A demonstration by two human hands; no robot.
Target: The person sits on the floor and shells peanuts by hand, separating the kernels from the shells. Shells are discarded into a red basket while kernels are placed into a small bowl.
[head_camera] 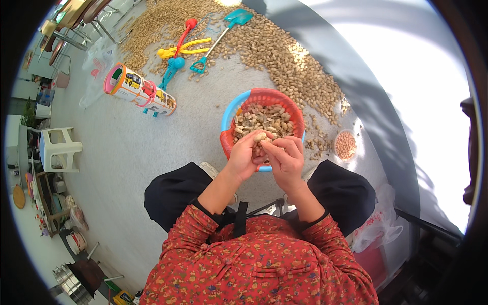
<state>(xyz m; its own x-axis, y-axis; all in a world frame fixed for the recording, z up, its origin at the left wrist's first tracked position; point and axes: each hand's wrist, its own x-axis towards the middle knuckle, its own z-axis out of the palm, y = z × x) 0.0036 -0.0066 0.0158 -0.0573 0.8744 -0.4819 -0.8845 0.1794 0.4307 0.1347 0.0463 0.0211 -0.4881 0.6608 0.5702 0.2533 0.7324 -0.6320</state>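
Above the near half of a blue plastic basket (233, 108), my left hand (244, 155) holds an unshelled peanut (260, 137) at its fingertips. More peanuts appear to lie in its palm, partly covered by the fingers. My right hand (285, 160) meets it from the right, thumb and forefinger pinching at the same peanut. A red plastic bag (274, 95) lines the basket and folds over its rim. Inside lie peanut shells (263, 118), some split open; both hands hide the front part of the heap. Right of the basket, a round clear tub (345, 145) contains shelled peanut kernels.
Unshelled peanuts (282, 57) cover the floor beyond the basket. Among them lie a toy shovel (223, 38), yellow toy tongs (187, 48) and a red toy scoop (185, 36). A printed cardboard tube (141, 90) lies left. A plastic stool (59, 148) stands farther left; a plastic bag (381, 221) is at right.
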